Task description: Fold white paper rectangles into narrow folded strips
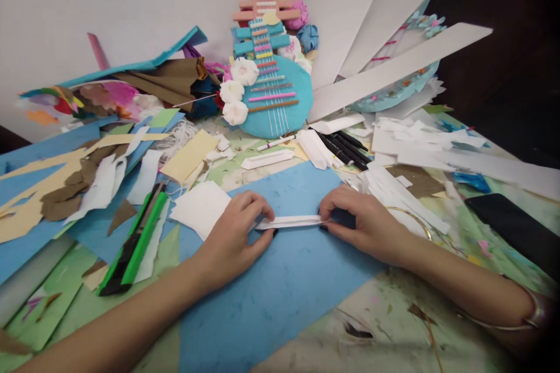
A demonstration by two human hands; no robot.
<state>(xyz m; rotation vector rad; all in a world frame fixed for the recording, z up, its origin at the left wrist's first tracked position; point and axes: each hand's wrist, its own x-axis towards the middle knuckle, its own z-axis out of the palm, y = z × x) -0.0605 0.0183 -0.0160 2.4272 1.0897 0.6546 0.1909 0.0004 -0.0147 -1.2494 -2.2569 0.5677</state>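
A narrow folded strip of white paper (294, 221) lies level above a blue sheet (280, 285). My left hand (240, 230) pinches its left end between thumb and fingers. At the strip's right end, my right hand (365, 222) pinches it in the same way. A square white paper piece (202, 207) is partly behind my left hand. Beyond the strip lies another folded white strip (268, 159), pointed at its ends.
A green cutter (133, 242) lies on the left among paper scraps. Black markers (343, 148) and a blue paper guitar (280, 96) with white flowers are at the back. White paper strips (406, 201) and a black phone (516, 233) are on the right.
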